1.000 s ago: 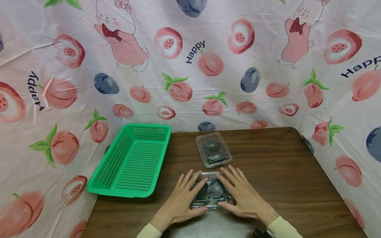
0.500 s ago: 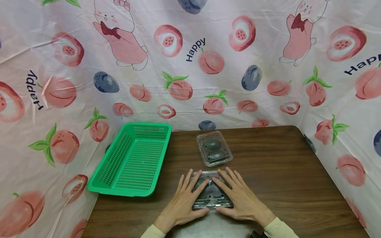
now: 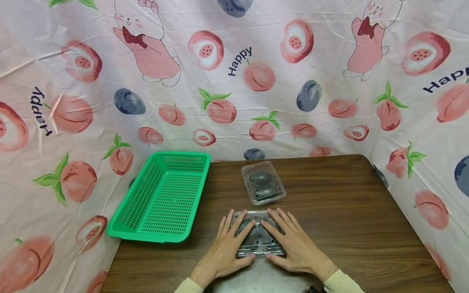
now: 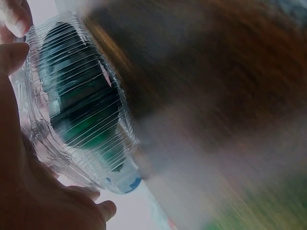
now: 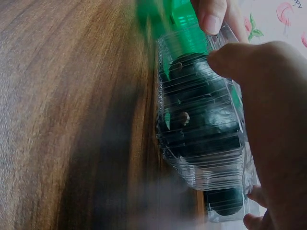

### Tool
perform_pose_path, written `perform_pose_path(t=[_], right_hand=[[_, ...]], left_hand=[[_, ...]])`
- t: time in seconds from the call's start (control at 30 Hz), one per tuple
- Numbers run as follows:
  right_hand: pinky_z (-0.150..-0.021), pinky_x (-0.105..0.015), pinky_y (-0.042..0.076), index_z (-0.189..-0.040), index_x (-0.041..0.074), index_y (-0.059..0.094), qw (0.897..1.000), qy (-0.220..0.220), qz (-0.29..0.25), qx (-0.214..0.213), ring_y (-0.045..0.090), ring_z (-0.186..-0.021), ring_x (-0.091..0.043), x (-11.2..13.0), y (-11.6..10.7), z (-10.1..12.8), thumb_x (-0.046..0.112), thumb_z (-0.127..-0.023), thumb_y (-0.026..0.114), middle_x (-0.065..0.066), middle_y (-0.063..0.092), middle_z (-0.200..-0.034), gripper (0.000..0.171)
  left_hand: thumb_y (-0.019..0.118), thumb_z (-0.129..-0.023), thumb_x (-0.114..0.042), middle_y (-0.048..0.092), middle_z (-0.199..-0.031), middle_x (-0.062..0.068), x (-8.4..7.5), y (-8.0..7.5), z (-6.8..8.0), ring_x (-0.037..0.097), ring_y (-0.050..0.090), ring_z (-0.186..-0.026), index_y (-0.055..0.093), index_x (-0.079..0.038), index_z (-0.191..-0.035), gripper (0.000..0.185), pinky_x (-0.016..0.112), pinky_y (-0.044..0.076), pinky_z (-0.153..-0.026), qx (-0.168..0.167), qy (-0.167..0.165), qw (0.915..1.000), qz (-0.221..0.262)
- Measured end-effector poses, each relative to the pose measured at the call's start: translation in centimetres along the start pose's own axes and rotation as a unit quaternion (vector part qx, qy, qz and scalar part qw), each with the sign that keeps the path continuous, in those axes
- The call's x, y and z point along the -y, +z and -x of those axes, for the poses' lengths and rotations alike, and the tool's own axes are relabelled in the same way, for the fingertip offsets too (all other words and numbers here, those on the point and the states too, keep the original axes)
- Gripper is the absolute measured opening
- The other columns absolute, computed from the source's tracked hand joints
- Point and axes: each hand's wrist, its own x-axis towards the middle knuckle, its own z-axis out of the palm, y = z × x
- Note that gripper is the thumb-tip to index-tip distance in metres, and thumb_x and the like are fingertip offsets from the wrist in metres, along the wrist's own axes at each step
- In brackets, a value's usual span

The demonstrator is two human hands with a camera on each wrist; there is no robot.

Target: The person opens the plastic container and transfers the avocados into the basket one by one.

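Observation:
A clear plastic clamshell box (image 3: 259,241) with dark green avocados inside lies near the table's front edge. My left hand (image 3: 228,244) lies flat on its left half and my right hand (image 3: 293,243) on its right half, fingers straight and spread over the lid, thumbs along the near edge. The left wrist view shows the ribbed box (image 4: 76,105) against my palm (image 4: 24,191). In the right wrist view the box (image 5: 201,124) sits under my right hand (image 5: 271,120). A second shut clamshell (image 3: 263,183) with an avocado lies just beyond, untouched.
A green perforated plastic basket (image 3: 165,195) stands at the table's left, partly over the edge. The brown wooden table (image 3: 348,211) is bare to the right. A pink fruit-print cloth (image 3: 234,81) walls in the back and both sides.
Both hands have drawn closer together over the near box, fingers angling inward onto its lid. The box has barely shifted; the far box and basket have not moved.

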Motion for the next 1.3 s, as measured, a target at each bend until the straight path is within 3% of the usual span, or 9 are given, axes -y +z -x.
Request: perform_pose_path(t=[0.27, 0.67, 1.3], right_hand=[[-0.127, -0.068, 0.042, -0.169, 0.021, 0.054, 1.0, 0.004, -0.002, -0.002, 0.045, -0.165, -0.047, 0.32, 0.03, -0.04, 0.059, -0.091, 0.087, -0.015, 0.035, -0.185, 0.094], [-0.126, -0.069, 0.042, -0.168, 0.019, 0.056, 1.0, 0.006, -0.002, -0.019, 0.047, -0.163, -0.048, 0.49, 0.39, -0.15, 0.054, -0.089, 0.086, -0.016, 0.038, -0.184, 0.091], [-0.123, -0.07, 0.046, -0.165, 0.02, 0.06, 0.999, 0.006, 0.005, -0.046, 0.053, -0.157, -0.049, 0.6, 0.99, -0.27, 0.05, -0.085, 0.087, -0.018, 0.046, -0.179, 0.09]], left_hand=[[0.075, -0.101, -0.059, 0.014, -0.193, 0.004, -0.07, 0.13, 0.15, 0.058, 0.019, -0.173, 0.037, -0.029, -0.178, 0.092, 0.077, 0.032, -0.134, -0.006, -0.004, 0.9996, 0.026], [0.073, -0.097, -0.044, 0.017, -0.192, 0.006, -0.01, 0.26, 0.23, 0.054, 0.015, -0.175, 0.037, -0.027, -0.179, 0.091, 0.074, 0.028, -0.137, -0.017, 0.002, 0.9996, 0.024], [0.069, -0.108, -0.05, 0.03, -0.188, 0.015, 0.17, 0.56, 0.36, 0.059, 0.03, -0.169, 0.039, -0.025, -0.178, 0.08, 0.077, 0.037, -0.131, -0.042, 0.023, 0.9988, -0.011]])
